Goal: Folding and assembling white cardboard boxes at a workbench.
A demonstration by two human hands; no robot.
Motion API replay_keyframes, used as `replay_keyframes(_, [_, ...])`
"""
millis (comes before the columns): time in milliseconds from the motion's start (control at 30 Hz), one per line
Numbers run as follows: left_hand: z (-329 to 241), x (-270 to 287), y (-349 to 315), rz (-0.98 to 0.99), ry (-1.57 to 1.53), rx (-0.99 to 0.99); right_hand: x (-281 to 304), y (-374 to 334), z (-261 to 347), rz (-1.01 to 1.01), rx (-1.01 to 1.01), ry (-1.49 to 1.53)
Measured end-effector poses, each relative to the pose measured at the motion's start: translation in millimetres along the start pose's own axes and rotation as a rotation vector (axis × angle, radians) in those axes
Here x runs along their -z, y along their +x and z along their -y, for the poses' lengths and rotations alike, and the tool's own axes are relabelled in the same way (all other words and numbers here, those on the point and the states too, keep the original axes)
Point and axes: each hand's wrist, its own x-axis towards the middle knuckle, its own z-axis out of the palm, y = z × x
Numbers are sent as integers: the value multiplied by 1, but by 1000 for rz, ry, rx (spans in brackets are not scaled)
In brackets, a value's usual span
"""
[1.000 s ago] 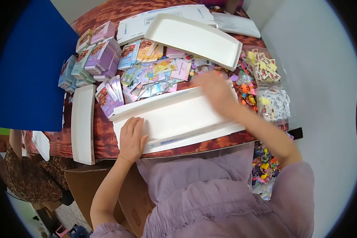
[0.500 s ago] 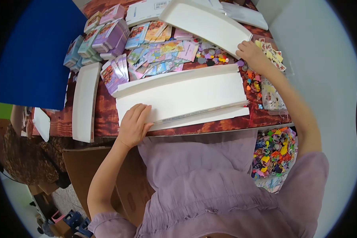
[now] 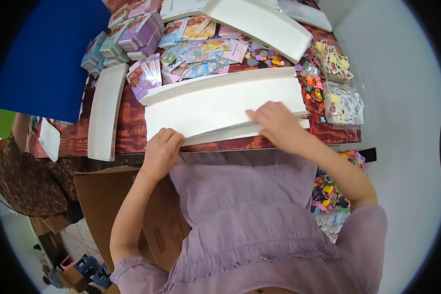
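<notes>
A white cardboard tray (image 3: 220,105), partly folded, lies in front of me at the table's near edge. Its far wall stands up, and its near side shows layered flaps. My left hand (image 3: 163,151) is closed on the near left corner, fingers together on top. Farther right along that near side, my right hand (image 3: 281,127) straddles the flap, with fingers on the inner side and thumb on the outer. Its fingertips are slightly blurred. A finished white tray (image 3: 259,27) lies slanted at the back, and another tray (image 3: 105,115) lies at the left.
Stacked small boxes (image 3: 139,36) stand at the back left, beside purple packets (image 3: 144,78) and pastel cards (image 3: 201,56). Bagged pieces (image 3: 343,103) and small colourful charms (image 3: 314,90) lie at the right. Below are a bag of bright trinkets (image 3: 326,191) and an open brown carton (image 3: 108,196).
My right hand has left the slanted tray at the back and come down to the near flap. My left hand stays at the near left corner.
</notes>
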Motion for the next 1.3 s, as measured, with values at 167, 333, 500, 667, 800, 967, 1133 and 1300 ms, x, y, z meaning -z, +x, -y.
replay_keyframes(167, [-44, 53, -8, 41, -9, -3, -1, 6, 19, -83, 135, -157])
replay_keyframes(333, [-100, 58, -34, 128, -106, 62, 12, 31, 12, -238, 305, -222])
replay_keyframes(500, [-137, 6, -16, 107, -256, 147, -14, 78, -21, -350, 417, -324])
replay_keyframes(667, [-140, -40, 22, 11, -308, 207, -22, 92, -70, -380, 302, -485])
replay_keyframes(800, [-104, -45, -7, -244, -199, 185, -21, 60, -59, -347, -119, -292])
replay_keyframes(967, [-96, -64, -35, -174, -68, 489, -52, -18, 49, -327, -358, -87])
replay_keyframes(1133, [-114, -61, -38, -161, -149, 472, -67, -33, 99, -301, -449, -48])
replay_keyframes(1300, [-126, -54, -48, -164, -82, 421, -64, -39, 104, -276, -418, -78])
